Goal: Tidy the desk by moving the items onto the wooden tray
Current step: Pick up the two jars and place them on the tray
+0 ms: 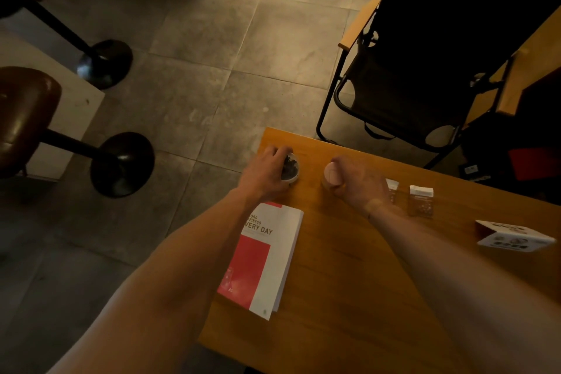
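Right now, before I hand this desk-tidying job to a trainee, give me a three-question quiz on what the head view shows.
1. True or false: the left hand grips the small round bowl of dark contents.
2. What does the right hand hold? A) red and white booklet B) pink round container C) white card box
3. Fill in: the two small packets lie on the person's ____ side of the pink container.

Key: 1 true; 2 B; 3 right.
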### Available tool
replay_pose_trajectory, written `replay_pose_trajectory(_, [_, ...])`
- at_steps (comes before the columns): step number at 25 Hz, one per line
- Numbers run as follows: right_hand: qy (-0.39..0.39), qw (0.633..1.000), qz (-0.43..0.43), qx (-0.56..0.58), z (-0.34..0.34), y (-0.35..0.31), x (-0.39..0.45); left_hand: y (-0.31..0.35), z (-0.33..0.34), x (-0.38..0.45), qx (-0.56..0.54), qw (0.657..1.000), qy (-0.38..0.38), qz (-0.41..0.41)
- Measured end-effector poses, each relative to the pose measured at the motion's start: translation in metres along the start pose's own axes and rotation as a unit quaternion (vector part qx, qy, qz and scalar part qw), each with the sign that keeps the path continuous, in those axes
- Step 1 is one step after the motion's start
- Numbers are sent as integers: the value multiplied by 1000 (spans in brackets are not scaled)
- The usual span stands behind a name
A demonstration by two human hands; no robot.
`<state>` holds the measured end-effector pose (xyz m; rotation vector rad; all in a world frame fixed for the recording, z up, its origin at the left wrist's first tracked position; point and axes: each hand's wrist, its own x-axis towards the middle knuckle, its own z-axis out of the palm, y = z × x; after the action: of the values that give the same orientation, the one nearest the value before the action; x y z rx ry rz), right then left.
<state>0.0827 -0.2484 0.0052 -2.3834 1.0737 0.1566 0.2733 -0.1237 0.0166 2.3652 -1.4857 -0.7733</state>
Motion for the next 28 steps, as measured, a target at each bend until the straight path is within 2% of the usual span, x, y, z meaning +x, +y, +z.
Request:
replay_pose_trajectory(8, [11, 993, 76, 87, -18, -3, -49, 16, -23, -29, -101, 995, 20, -8])
replay_pose_trajectory(12, [68, 985, 97, 128, -36, -6, -84, 36, -31, -54, -189, 981, 33, 18])
replay_pose_trajectory(15, [127, 965, 118, 197, -47, -8, -118, 55, -30, -72, -223, 974, 31, 32])
replay_pose_trajectory(18, [177, 950, 132, 223, -54, -6, -159, 73, -23, -90, -260, 964, 19, 52])
replay_pose_trajectory(24, [162, 938, 172, 255, -64, 5, -236, 106, -9, -122, -295, 949, -29, 105])
replay_pose_trajectory(28, [189, 928, 176, 269, -73, 11, -281, 134, -5, -144, -311, 938, -81, 129])
